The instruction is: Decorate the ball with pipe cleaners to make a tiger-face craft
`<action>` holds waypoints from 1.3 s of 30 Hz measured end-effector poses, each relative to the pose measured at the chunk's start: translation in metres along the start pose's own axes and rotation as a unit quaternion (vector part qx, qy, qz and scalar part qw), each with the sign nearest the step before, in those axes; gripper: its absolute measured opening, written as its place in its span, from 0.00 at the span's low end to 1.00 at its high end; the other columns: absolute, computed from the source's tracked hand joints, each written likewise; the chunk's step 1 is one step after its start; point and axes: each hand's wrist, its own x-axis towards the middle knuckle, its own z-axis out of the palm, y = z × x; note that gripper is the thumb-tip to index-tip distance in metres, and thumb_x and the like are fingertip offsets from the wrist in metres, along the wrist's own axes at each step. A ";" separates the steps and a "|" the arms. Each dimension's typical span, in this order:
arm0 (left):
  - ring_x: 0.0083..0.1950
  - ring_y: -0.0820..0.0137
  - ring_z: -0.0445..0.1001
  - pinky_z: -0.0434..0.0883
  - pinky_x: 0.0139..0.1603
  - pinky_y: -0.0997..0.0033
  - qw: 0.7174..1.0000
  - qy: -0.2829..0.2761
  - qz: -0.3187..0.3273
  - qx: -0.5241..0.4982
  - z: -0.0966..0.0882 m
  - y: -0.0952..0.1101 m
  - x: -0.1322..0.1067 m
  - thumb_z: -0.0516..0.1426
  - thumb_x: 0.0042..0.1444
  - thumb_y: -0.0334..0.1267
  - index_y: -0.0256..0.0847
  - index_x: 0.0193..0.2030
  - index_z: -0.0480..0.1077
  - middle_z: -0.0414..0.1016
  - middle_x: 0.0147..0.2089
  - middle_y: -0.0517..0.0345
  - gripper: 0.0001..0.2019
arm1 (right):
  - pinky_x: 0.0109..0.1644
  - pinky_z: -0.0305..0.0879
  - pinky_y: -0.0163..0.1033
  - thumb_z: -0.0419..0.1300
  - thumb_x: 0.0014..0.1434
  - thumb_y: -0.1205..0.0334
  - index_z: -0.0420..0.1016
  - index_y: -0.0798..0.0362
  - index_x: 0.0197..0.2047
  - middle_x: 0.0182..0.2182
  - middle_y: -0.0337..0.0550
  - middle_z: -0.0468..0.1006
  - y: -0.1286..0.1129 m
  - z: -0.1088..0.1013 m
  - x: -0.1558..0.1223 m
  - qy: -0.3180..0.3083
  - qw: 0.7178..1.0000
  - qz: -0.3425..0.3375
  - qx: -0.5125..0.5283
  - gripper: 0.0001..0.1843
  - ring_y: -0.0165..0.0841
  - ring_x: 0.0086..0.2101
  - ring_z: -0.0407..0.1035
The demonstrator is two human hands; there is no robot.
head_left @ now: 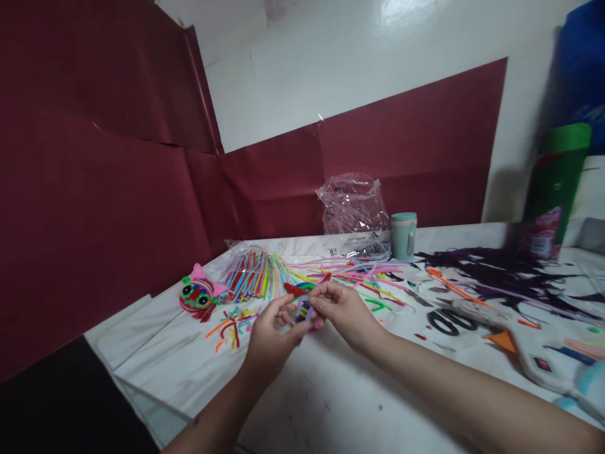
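Observation:
Both my hands meet over the front middle of the table. My left hand (271,331) has its fingers curled, with thumb and fingertips closed on a bent purple pipe cleaner (305,308). My right hand (343,309) pinches the same pipe cleaner from the other side. Just behind the fingers is a multicoloured pipe-cleaner piece with a red pointed part (295,289); the hands partly hide it, and I cannot tell whether they grip it too. To the left lies a round pipe-cleaner animal face (196,295) with big eyes and pink ears.
A bundle of coloured pipe cleaners (250,275) lies behind the hands, with short cut pieces (231,328) in front. A glue gun (520,353) and black rings (443,323) are at right. Farther back stand a mint cup (403,238) and a clear plastic bag (352,205).

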 end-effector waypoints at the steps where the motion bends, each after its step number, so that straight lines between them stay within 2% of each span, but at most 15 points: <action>1: 0.32 0.69 0.73 0.71 0.37 0.68 1.000 -0.026 -0.003 -0.008 0.001 0.001 -0.002 0.64 0.39 0.39 0.36 0.41 0.76 0.77 0.32 0.56 0.19 | 0.23 0.62 0.33 0.66 0.45 0.54 0.69 0.53 0.27 0.16 0.32 0.73 0.001 0.001 -0.001 -0.002 1.000 0.001 0.001 0.13 0.26 0.16 0.64; 3: 0.33 0.68 0.75 0.71 0.36 0.70 0.996 -0.079 -0.006 -0.043 0.004 0.002 -0.004 0.61 0.44 0.39 0.36 0.38 0.77 0.77 0.29 0.56 0.13 | 0.24 0.63 0.33 0.66 0.45 0.53 0.69 0.53 0.27 0.17 0.33 0.73 0.002 0.002 -0.002 -0.001 1.000 0.005 0.005 0.14 0.26 0.17 0.65; 5: 0.35 0.67 0.76 0.72 0.36 0.70 0.991 -0.109 -0.008 -0.077 0.006 0.001 -0.006 0.58 0.49 0.39 0.38 0.39 0.77 0.79 0.30 0.55 0.12 | 0.24 0.63 0.33 0.67 0.44 0.53 0.69 0.53 0.28 0.17 0.33 0.74 0.005 0.003 -0.003 0.007 1.000 0.011 0.008 0.15 0.26 0.18 0.65; 8: 0.36 0.66 0.78 0.73 0.38 0.69 0.994 -0.096 -0.004 -0.061 0.008 -0.001 -0.008 0.58 0.48 0.37 0.39 0.44 0.76 0.81 0.33 0.56 0.16 | 0.23 0.62 0.33 0.67 0.43 0.53 0.69 0.53 0.27 0.16 0.33 0.73 0.009 0.003 -0.004 0.023 1.000 0.008 0.002 0.15 0.27 0.17 0.65; 11: 0.37 0.66 0.78 0.73 0.42 0.67 0.998 -0.059 0.020 -0.008 0.009 -0.001 -0.010 0.59 0.44 0.33 0.40 0.43 0.77 0.82 0.34 0.57 0.16 | 0.23 0.61 0.33 0.67 0.43 0.53 0.69 0.53 0.26 0.15 0.33 0.72 0.013 0.003 -0.004 0.034 0.999 0.001 -0.006 0.14 0.27 0.17 0.65; 13: 0.37 0.66 0.78 0.72 0.43 0.67 0.998 -0.048 0.027 -0.016 0.009 0.000 -0.011 0.59 0.44 0.33 0.40 0.40 0.77 0.82 0.33 0.57 0.14 | 0.24 0.62 0.34 0.67 0.43 0.54 0.69 0.53 0.26 0.15 0.34 0.73 0.014 0.004 -0.004 0.031 0.999 0.006 -0.005 0.14 0.28 0.18 0.66; 18: 0.26 0.71 0.73 0.67 0.27 0.75 0.990 -0.058 -0.043 -0.123 0.010 -0.007 -0.006 0.60 0.44 0.37 0.37 0.40 0.76 0.77 0.25 0.58 0.14 | 0.25 0.61 0.33 0.64 0.45 0.58 0.70 0.53 0.26 0.16 0.32 0.71 0.010 0.000 -0.003 0.008 1.000 0.004 -0.024 0.09 0.27 0.19 0.66; 20: 0.23 0.73 0.70 0.64 0.25 0.76 0.988 -0.057 -0.068 -0.128 0.009 -0.011 -0.002 0.62 0.42 0.37 0.36 0.39 0.75 0.75 0.22 0.60 0.15 | 0.25 0.62 0.34 0.62 0.46 0.59 0.70 0.53 0.26 0.17 0.32 0.71 0.007 -0.005 0.000 -0.007 0.999 0.012 -0.043 0.07 0.27 0.19 0.65; 22: 0.24 0.73 0.70 0.64 0.26 0.76 0.988 -0.055 -0.082 -0.120 0.006 -0.013 0.002 0.62 0.40 0.37 0.36 0.39 0.74 0.73 0.21 0.61 0.16 | 0.26 0.63 0.34 0.60 0.47 0.60 0.71 0.53 0.26 0.19 0.33 0.72 0.003 -0.011 0.004 -0.001 0.997 0.010 -0.073 0.06 0.27 0.19 0.66; 25: 0.23 0.73 0.69 0.62 0.25 0.76 0.988 -0.066 -0.096 -0.104 0.002 -0.013 0.008 0.62 0.38 0.35 0.36 0.40 0.73 0.73 0.20 0.63 0.18 | 0.26 0.63 0.34 0.59 0.47 0.61 0.73 0.53 0.27 0.20 0.35 0.74 -0.001 -0.021 0.010 0.025 0.986 -0.045 -0.161 0.05 0.28 0.22 0.67; 28: 0.22 0.75 0.67 0.60 0.23 0.77 0.987 -0.082 -0.099 -0.094 0.002 -0.010 0.014 0.61 0.37 0.34 0.36 0.38 0.73 0.72 0.20 0.64 0.17 | 0.28 0.63 0.34 0.59 0.48 0.62 0.76 0.54 0.28 0.22 0.37 0.76 0.000 -0.026 0.014 0.000 0.966 -0.086 -0.245 0.05 0.30 0.25 0.69; 30: 0.21 0.76 0.66 0.59 0.23 0.78 0.988 -0.093 -0.091 -0.083 0.003 -0.007 0.017 0.60 0.37 0.33 0.35 0.38 0.73 0.72 0.20 0.64 0.16 | 0.28 0.64 0.35 0.60 0.49 0.62 0.77 0.54 0.28 0.21 0.38 0.77 0.004 -0.027 0.015 -0.039 0.966 -0.065 -0.249 0.06 0.31 0.24 0.70; 33: 0.23 0.75 0.68 0.61 0.24 0.77 0.990 -0.107 -0.061 -0.063 0.006 -0.007 0.019 0.59 0.39 0.33 0.36 0.38 0.73 0.73 0.21 0.63 0.15 | 0.27 0.65 0.35 0.59 0.49 0.63 0.76 0.53 0.28 0.20 0.37 0.77 0.013 -0.026 0.015 -0.073 0.977 -0.023 -0.198 0.05 0.31 0.22 0.71; 39: 0.32 0.69 0.75 0.69 0.35 0.72 0.997 -0.072 0.019 0.004 0.009 -0.012 0.020 0.58 0.45 0.35 0.38 0.39 0.75 0.78 0.29 0.58 0.12 | 0.24 0.60 0.32 0.61 0.46 0.66 0.75 0.53 0.22 0.15 0.34 0.75 0.019 -0.026 0.016 -0.047 0.982 0.015 -0.181 0.03 0.27 0.18 0.66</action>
